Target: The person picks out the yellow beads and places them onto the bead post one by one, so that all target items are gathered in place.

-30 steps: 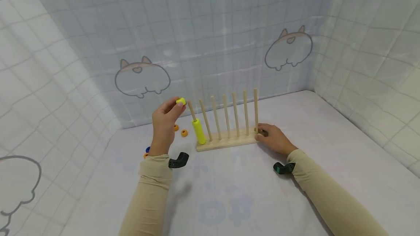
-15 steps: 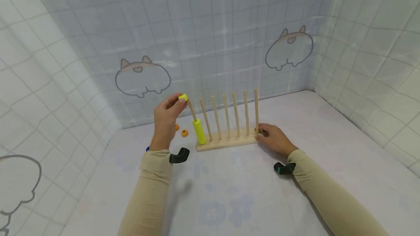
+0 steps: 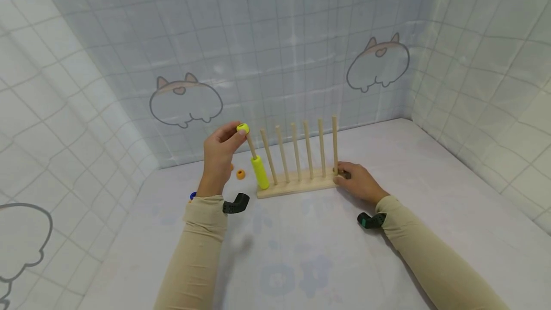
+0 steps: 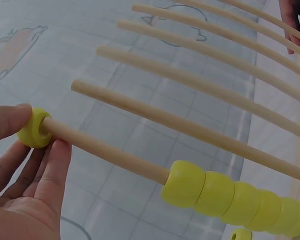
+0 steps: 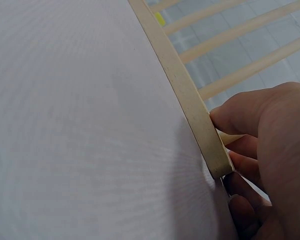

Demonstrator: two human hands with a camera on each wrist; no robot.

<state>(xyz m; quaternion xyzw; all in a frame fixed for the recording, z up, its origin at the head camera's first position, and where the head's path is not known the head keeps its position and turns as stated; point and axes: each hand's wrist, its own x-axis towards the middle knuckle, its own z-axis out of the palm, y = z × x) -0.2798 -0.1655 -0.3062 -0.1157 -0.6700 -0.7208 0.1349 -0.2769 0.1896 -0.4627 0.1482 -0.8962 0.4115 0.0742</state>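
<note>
My left hand point(image 3: 218, 157) pinches a yellow bead point(image 3: 243, 128) at the top of the leftmost peg of a wooden peg rack point(image 3: 297, 187). In the left wrist view the tip of that peg point(image 4: 105, 150) meets the hole of the held bead point(image 4: 34, 129); how deep it goes in I cannot tell. Lower on the same peg sits a stack of several yellow beads point(image 3: 260, 172), touching one another. My right hand point(image 3: 360, 183) grips the right end of the rack's base point(image 5: 210, 145), its thumb on the near side. The other pegs are bare.
An orange bead point(image 3: 240, 174) lies left of the rack on the pale tabletop point(image 3: 301, 248). Another orange one and a blue bead point(image 3: 193, 195) are partly hidden behind my left hand and wrist. A tile-patterned sheet point(image 3: 275, 51) rises behind the rack.
My left hand has moved slightly up and right, bringing the yellow bead from beside the leftmost peg onto its tip. The right hand and the rack have stayed in place.
</note>
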